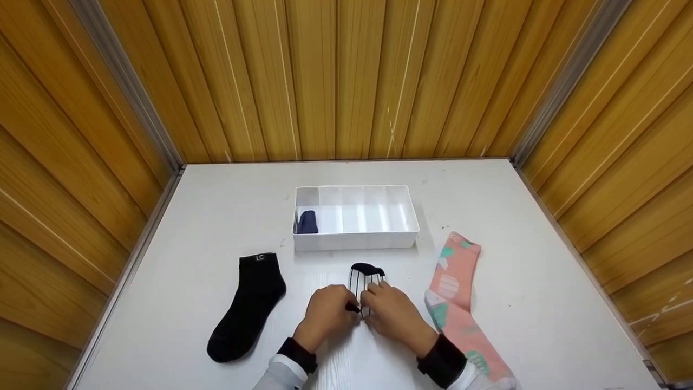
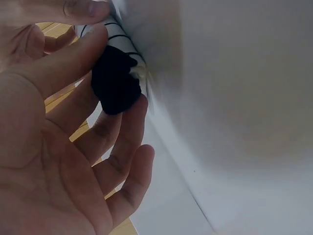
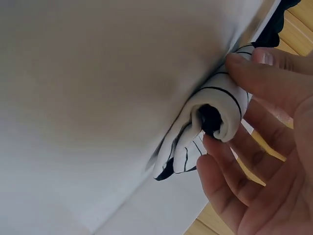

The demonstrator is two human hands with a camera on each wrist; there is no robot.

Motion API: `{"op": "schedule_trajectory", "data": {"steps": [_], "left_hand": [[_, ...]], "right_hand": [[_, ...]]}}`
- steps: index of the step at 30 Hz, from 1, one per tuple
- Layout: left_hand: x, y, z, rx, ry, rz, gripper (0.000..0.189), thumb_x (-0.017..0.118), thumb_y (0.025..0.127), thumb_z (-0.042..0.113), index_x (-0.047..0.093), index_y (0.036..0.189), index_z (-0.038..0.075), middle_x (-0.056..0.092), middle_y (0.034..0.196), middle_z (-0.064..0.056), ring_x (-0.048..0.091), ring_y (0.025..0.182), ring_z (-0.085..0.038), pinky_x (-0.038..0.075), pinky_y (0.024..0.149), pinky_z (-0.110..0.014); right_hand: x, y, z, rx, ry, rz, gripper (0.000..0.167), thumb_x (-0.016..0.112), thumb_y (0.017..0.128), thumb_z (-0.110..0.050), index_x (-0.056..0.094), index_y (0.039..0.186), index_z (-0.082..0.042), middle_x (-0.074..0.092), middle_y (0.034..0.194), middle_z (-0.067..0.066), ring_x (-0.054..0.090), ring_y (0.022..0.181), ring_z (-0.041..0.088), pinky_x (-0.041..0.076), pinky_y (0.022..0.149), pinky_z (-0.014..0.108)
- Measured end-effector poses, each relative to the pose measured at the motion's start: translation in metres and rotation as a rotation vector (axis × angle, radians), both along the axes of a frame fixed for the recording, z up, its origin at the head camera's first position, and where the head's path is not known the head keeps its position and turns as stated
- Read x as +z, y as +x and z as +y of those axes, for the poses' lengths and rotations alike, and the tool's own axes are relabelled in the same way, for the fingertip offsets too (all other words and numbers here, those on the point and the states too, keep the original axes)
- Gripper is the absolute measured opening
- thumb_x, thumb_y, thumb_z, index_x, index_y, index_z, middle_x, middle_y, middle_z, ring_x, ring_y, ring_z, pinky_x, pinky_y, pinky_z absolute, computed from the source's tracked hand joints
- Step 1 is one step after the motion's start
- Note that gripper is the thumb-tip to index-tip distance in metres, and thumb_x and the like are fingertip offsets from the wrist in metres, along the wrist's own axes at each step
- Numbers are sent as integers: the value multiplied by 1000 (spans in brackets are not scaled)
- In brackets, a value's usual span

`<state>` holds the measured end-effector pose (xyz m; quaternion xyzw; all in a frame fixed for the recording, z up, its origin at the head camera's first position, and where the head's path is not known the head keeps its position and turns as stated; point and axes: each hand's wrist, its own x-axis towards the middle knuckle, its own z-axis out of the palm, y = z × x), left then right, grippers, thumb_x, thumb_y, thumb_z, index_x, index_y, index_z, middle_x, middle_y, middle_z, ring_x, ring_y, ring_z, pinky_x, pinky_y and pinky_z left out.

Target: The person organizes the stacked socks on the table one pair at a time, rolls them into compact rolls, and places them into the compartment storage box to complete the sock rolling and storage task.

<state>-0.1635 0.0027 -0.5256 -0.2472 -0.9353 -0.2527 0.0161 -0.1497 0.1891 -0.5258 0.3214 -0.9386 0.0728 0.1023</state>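
Observation:
A white sock with black stripes (image 1: 364,281) lies on the table in front of me, its near part rolled up and its dark end pointing away. My left hand (image 1: 329,310) pinches the left side of the roll, where a black patch (image 2: 116,81) bulges out between thumb and fingers in the left wrist view. At the other side my right hand (image 1: 394,311) grips the roll between thumb and fingertips. The right wrist view shows the coiled end of the striped sock (image 3: 227,100), with a flat, unrolled part trailing below it.
Behind the hands stands a white divided box (image 1: 356,241) with a dark blue rolled item (image 1: 308,222) in its left compartment. A black sock (image 1: 250,309) lies flat at left, a pink patterned sock (image 1: 457,303) at right. Wood-patterned walls (image 1: 346,81) enclose the table (image 1: 541,281).

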Motion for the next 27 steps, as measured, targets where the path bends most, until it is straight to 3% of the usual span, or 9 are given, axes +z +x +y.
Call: {"op": "schedule_trajectory", "data": {"steps": [3, 8, 15, 21, 27], "left_hand": [[0, -1, -2, 3, 23, -22, 12, 86, 72, 23, 83, 84, 24, 73, 79, 8, 66, 74, -12, 51, 65, -30], [-2, -1, -7, 28, 48, -53, 15, 87, 73, 26, 81, 87, 23, 73, 81, 10, 66, 75, -11, 50, 66, -31], [-6, 0, -9, 40, 60, -31, 20, 89, 71, 25, 80, 89, 25, 74, 83, 12, 67, 78, -10, 51, 69, -31], [-6, 0, -9, 36, 55, -23, 17, 86, 74, 25, 82, 90, 26, 73, 84, 11, 68, 79, -13, 52, 69, -32], [-5, -2, -8, 40, 54, -63, 12, 83, 76, 24, 81, 88, 24, 73, 83, 10, 68, 78, -13, 52, 69, -33]], "right_hand": [[-1, 1, 1, -12, -24, 4, 29, 87, 73, -23, 67, 92, -17, 62, 91, -2, 59, 84, 19, 51, 65, 33], [-2, -2, 3, -19, -79, -92, 20, 84, 78, -19, 74, 95, -15, 67, 91, -2, 64, 86, 19, 55, 72, 34], [1, -8, 7, -7, -121, -188, 17, 81, 82, -17, 79, 98, -13, 72, 92, -2, 67, 90, 18, 56, 81, 36], [0, -8, 9, -7, -106, -172, 16, 78, 84, -16, 77, 99, -13, 69, 97, -1, 65, 93, 19, 55, 82, 35], [-3, -2, 7, -16, -64, -86, 22, 82, 81, -21, 72, 100, -15, 64, 100, 0, 57, 91, 19, 53, 75, 34]]}}
